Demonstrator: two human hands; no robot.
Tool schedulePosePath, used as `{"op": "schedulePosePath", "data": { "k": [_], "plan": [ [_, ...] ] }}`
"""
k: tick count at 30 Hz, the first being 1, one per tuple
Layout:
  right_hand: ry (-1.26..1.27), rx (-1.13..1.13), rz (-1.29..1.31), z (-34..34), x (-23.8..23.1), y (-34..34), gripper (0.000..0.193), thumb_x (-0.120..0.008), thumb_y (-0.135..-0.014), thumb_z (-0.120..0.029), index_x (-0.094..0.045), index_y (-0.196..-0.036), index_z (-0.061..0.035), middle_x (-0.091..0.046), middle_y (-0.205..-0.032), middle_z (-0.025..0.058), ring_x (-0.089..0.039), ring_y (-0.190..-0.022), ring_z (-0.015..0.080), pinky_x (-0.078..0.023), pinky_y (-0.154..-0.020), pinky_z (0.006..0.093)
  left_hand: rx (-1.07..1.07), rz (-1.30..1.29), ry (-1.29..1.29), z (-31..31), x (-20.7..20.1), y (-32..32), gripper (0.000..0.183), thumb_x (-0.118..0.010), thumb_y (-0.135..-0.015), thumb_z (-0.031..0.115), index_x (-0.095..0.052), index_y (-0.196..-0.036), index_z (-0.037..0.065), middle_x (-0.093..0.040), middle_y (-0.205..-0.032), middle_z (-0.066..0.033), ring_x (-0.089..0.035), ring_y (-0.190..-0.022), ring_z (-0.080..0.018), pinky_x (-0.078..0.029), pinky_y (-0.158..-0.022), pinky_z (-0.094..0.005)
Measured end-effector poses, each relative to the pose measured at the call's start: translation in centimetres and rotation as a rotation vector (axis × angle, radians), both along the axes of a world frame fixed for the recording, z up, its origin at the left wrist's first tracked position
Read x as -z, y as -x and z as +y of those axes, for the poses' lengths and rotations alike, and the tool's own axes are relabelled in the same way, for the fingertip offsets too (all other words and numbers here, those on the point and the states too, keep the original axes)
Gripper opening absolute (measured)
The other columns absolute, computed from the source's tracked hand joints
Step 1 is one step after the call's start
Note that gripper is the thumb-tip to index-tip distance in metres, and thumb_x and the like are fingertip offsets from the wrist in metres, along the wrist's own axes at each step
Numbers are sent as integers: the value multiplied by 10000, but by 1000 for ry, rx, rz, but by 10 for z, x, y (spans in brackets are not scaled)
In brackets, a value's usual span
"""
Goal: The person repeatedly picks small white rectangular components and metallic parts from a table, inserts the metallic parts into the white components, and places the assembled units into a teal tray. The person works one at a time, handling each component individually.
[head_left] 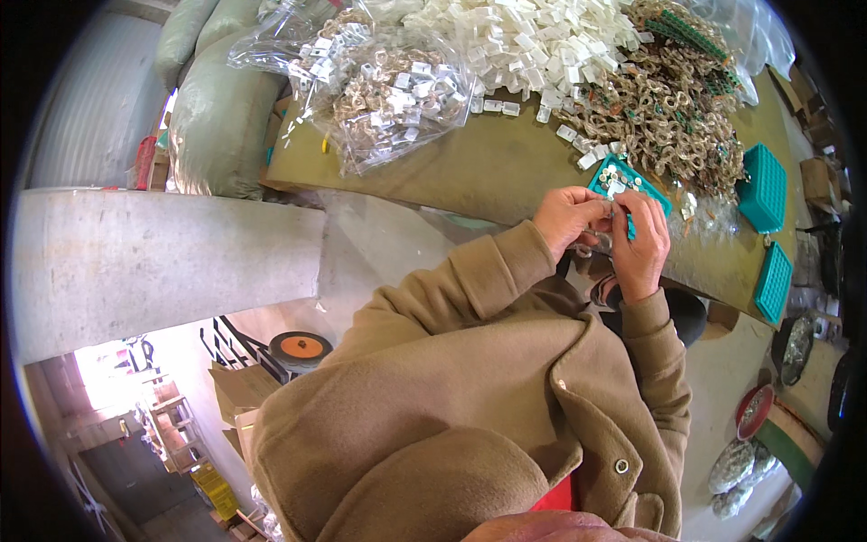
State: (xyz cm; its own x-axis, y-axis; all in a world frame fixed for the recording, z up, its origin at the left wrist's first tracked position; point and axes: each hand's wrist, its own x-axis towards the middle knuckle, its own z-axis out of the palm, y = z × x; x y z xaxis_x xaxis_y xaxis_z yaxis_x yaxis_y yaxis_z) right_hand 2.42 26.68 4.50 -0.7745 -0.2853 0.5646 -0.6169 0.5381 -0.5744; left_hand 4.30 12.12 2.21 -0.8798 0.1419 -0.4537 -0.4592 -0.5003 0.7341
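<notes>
My left hand [569, 218] and my right hand [642, 237] meet at the table's near edge, fingertips pinched together. Whatever sits between them is too small and too covered to name. Just beyond the fingers is a teal plastic tray [658, 195] holding small round pale pieces [631, 181]. A small white piece [617, 188] shows right by my fingertips; whether it is held or lies in the tray, I cannot tell. Past the tray are a heap of tan ring-shaped parts [668, 117] and several loose white plastic cases [587, 149].
A big pile of white plastic cases [533, 41] covers the far side of the green table [433, 190]. To its left lies a clear bag [397, 99] of mixed parts. Two teal racks [764, 188] stand at the right edge. Full sacks [221, 122] stand left of the table.
</notes>
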Motion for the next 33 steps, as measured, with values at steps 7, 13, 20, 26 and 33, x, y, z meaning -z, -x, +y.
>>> {"op": "schedulePosePath", "data": {
  "k": [7, 13, 20, 26, 33],
  "plan": [
    [-29, -44, -44, 1, -2, -2, 143, -591, -813, 66, -612, -925, -20, -642, -919, 130, -602, -842, 332, -483, -744, 390, -19, 115, -6, 2, 5, -6, 250, -666, -924, 179, -679, -1133, 43, -687, -933, -13, -641, -805, -73, -518, -637, -200],
    [88, -104, -231, 5, -3, 1, 154, -603, -815, 73, -573, -935, -19, -600, -875, 99, -600, -798, 257, -485, -711, 342, -30, 177, 203, 2, -2, -14, 334, -668, -923, 136, -631, -1219, -14, -689, -1040, -68, -671, -872, -114, -560, -673, -235],
    [671, -109, -846, 9, 1, 4, 339, -685, -881, -78, -542, -1182, -19, -564, -976, 26, -542, -883, 95, -467, -768, 241, 47, 184, 109, -4, -13, -13, 281, -632, -950, 193, -647, -1171, 19, -698, -1006, -57, -667, -873, -106, -531, -647, -218],
    [463, -35, -678, 1, 14, -7, 292, -576, -977, -259, -653, -946, 20, -597, -666, 16, -478, -633, 72, -410, -572, 280, 52, 51, 49, -2, -19, -11, 188, -636, -952, 227, -677, -1056, 76, -689, -898, -1, -650, -839, -61, -511, -613, -155],
    [729, -143, -884, 6, 11, -4, 233, -549, -975, -172, -685, -959, 17, -652, -774, 9, -566, -680, 75, -474, -625, 253, 86, -199, -305, -9, -5, -6, 221, -656, -939, 208, -620, -1113, 78, -661, -1005, -48, -666, -872, -89, -537, -577, -152]
  ]
}}
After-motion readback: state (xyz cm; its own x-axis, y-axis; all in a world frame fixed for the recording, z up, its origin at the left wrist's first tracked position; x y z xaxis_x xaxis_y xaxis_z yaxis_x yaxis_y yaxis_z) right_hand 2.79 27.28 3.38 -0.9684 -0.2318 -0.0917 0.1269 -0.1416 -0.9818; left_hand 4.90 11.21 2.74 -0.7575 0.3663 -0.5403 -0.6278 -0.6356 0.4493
